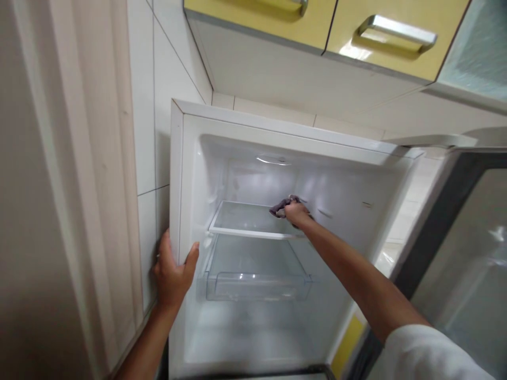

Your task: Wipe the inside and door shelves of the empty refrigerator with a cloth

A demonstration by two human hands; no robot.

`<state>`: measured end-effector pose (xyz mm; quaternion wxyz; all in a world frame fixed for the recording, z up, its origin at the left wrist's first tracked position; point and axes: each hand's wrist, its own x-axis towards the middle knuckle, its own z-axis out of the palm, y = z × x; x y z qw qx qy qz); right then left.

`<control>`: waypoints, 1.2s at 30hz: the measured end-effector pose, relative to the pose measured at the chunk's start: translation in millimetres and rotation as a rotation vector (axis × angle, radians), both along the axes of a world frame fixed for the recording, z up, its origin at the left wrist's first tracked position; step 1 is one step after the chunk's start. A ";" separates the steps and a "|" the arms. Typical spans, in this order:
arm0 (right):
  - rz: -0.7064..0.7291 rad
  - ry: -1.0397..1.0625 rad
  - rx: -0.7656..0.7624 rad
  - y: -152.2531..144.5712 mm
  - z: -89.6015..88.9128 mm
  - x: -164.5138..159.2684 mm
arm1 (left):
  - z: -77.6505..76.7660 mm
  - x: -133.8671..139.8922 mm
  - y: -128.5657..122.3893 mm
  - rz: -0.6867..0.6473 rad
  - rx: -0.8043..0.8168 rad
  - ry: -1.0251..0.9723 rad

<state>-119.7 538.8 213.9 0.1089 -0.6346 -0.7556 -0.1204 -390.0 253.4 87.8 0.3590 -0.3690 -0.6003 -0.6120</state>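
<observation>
An open refrigerator (178, 158) with a white interior stands before me. My left hand (173, 272) grips its left side edge, the thumb on the front face and the fingers round the outer side. Deep inside, my right hand (298, 212) is closed on a crumpled dark purplish-grey cloth (280, 207). That hand is over the right part of the upper glass shelf (241, 217), near the inner right wall; whether the cloth touches shelf or wall, I cannot tell. Below sits a clear plastic drawer (257, 287).
The refrigerator door (455, 253) stands open at the right. Yellow cabinets (400, 42) with metal handles hang overhead, close above the refrigerator's top. A tiled wall (144, 132) and a beige door frame (99, 184) lie on the left.
</observation>
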 end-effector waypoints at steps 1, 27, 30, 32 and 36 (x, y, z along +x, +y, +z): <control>-0.035 -0.026 -0.006 -6.6 2.0 0.9 | 0.3 -0.1 0.0 -0.006 -0.007 -0.011; 0.090 -0.356 0.503 -82.2 93.7 50.9 | 4.0 -4.8 -5.6 -0.010 -0.109 0.060; 0.087 -0.356 0.517 -55.9 92.2 40.3 | 0.7 -6.6 -4.6 0.046 -0.074 0.119; 0.090 -0.358 0.520 -37.0 90.0 32.9 | -1.5 -7.4 -3.2 0.081 -0.039 0.153; 0.135 -0.373 0.490 0.7 82.5 23.8 | -3.6 -8.2 -2.1 0.138 0.015 0.251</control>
